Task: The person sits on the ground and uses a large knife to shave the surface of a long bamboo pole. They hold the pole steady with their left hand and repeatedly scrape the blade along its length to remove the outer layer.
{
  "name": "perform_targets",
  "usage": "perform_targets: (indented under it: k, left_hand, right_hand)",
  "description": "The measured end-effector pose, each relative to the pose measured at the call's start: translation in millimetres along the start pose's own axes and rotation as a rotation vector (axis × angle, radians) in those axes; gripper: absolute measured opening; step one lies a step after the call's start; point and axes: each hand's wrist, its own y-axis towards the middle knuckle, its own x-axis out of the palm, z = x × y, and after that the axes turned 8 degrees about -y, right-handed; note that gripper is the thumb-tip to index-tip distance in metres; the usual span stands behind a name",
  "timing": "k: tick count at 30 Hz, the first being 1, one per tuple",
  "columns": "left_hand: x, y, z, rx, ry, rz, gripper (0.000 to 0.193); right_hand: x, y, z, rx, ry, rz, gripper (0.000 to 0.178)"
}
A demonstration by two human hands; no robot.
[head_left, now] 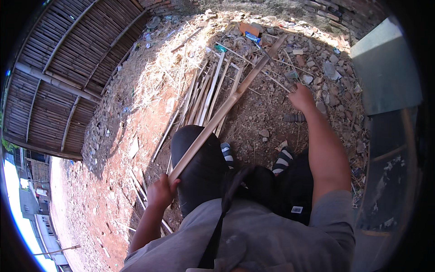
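A long split bamboo strip (206, 129) slants from beside my left knee up to the far rubble, with a joint about midway. My left hand (162, 192) is closed around its near end, and the strip crosses over my left thigh. To the right, my right hand (301, 97) is closed on the near end of a thin, blade-like tool (280, 71). The tool points away to the far left, close to the strip's far part. Its exact kind is hard to make out among the sticks and stones.
Several split bamboo pieces (206, 93) lie on the ground beyond my left knee. Rubble (335, 97) and litter spread along the far right. A bamboo-slat panel (59, 68) stands at the left, a grey sheet (385, 68) at the right. My striped footwear (283, 159) rests on bare soil.
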Motion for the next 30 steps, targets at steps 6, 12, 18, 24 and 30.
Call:
perform_targets:
  k: [6,12,18,24,30]
  left_hand:
    - [5,0,7,-0.007,-0.006,-0.017,0.055]
    - [4,-8,12,-0.001,-0.039,0.029,0.053]
    - [14,-5,2,0.013,-0.061,0.054,0.052]
    - [-2,1,7,0.033,-0.042,-0.024,0.055]
    - [13,-4,4,0.061,-0.091,0.047,0.054]
  right_hand:
    - [-25,-32,-43,-0.093,0.149,-0.037,0.045]
    - [-36,-96,-105,-0.643,-0.085,-0.134,0.025]
    - [-5,-88,-90,-0.798,-0.19,-0.071,0.018]
    - [-3,-56,-66,-0.418,-0.039,-0.135,0.018]
    - [-7,-75,-77,-0.612,-0.045,-0.05,0.023]
